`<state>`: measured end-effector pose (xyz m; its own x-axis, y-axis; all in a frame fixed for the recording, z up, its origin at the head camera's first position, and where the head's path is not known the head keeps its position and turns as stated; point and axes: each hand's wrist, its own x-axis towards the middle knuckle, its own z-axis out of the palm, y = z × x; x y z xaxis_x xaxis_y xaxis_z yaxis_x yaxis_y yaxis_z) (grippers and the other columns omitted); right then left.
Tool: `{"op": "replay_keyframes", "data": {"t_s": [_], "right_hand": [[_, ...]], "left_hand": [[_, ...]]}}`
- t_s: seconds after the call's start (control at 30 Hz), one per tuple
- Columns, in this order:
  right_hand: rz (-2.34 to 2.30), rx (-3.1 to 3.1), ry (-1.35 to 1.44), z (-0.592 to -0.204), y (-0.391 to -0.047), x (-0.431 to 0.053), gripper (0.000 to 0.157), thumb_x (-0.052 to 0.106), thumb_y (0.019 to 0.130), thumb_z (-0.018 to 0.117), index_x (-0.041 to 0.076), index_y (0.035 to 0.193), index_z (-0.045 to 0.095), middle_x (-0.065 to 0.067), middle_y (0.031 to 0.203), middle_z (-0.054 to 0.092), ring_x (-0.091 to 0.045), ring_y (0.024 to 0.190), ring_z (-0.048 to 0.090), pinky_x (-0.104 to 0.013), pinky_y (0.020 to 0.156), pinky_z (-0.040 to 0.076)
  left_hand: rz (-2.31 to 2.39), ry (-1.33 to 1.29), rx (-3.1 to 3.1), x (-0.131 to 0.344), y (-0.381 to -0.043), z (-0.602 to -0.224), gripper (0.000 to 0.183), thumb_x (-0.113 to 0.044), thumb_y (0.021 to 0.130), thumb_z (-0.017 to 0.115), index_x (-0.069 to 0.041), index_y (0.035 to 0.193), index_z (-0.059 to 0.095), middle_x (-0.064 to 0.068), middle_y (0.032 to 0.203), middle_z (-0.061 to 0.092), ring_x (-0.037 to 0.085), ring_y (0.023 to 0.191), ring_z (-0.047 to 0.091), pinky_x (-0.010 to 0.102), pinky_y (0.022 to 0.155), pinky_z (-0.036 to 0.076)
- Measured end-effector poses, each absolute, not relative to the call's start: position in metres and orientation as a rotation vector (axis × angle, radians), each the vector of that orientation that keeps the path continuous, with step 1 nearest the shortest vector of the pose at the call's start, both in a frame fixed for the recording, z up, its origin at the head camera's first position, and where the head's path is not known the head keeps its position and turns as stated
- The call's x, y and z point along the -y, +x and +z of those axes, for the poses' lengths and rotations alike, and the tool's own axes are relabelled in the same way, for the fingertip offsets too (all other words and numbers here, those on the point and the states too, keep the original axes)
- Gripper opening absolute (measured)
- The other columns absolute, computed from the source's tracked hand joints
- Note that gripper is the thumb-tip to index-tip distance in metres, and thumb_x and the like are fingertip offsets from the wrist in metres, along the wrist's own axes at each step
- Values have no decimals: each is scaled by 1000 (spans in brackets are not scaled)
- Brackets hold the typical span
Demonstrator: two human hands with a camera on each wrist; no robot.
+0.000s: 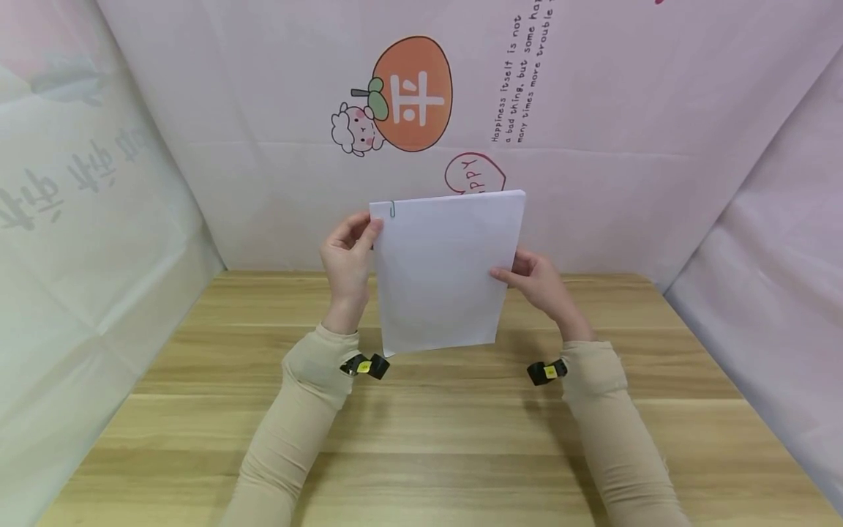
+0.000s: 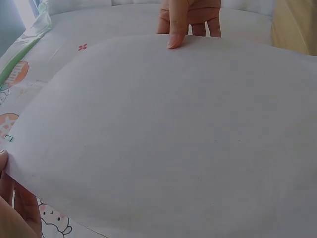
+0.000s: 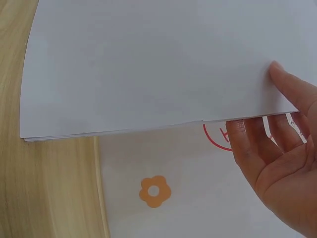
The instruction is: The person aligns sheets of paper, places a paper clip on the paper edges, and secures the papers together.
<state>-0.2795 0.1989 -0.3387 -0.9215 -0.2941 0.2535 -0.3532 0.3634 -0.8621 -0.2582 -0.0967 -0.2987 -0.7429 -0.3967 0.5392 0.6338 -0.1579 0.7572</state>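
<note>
A stack of white paper sheets (image 1: 448,271) is held upright above the table, between both hands. Near its top left corner sits a green paper clip (image 1: 392,209), also visible in the left wrist view as a small clip (image 2: 9,138) at the edge. My left hand (image 1: 349,252) pinches the upper left edge, thumb in front and fingers behind. On the other side my right hand (image 1: 536,278) grips the right edge about midway, its thumb (image 3: 287,82) on the front sheet and the fingers behind. Several sheet edges show along the lower border in the right wrist view.
Below the paper lies a wood-grain table (image 1: 435,454). A white printed cloth (image 1: 283,88) stands behind it with an orange cartoon fruit (image 1: 421,62) and lettering. More cloth hangs at the left and right. Small black cameras (image 1: 377,366) are strapped at both wrists.
</note>
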Motion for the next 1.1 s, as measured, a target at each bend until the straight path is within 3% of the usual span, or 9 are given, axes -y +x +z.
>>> {"op": "replay_keyframes", "data": {"t_s": [0.27, 0.6, 0.9, 1.1], "right_hand": [[1617, 2524, 573, -339, -278, -197, 45, 31, 87, 69, 9, 125, 59, -13, 119, 64, -14, 100, 64, -27, 79, 54], [1520, 2553, 572, -322, -262, -189, 40, 18, 91, 64, 1, 127, 56, -21, 119, 63, -13, 95, 64, -41, 78, 56], [1519, 2559, 547, -333, -272, -194, 43, 23, 90, 65, 5, 128, 55, -20, 120, 63, -28, 98, 66, -33, 70, 57], [1536, 2607, 480, -337, -273, -196, 49, 31, 89, 66, 6, 129, 54, -19, 120, 62, -34, 103, 64, -31, 68, 57]], "left_hand": [[-1797, -313, 1548, 100, -259, -299, 24, -13, 81, 75, 6, 94, 71, -9, 77, 68, 6, 64, 57, 18, 59, 47], [-1675, -327, 1606, 98, -264, -296, 19, -7, 83, 72, 7, 95, 71, 24, 88, 68, 11, 66, 59, 17, 60, 49], [-1663, -298, 1639, 98, -268, -295, 20, -15, 82, 74, 0, 95, 73, 16, 88, 71, 11, 65, 61, 19, 60, 51], [-1650, -289, 1691, 98, -270, -295, 19, -11, 83, 73, 2, 96, 72, 20, 90, 70, 14, 64, 60, 17, 58, 48]]}}
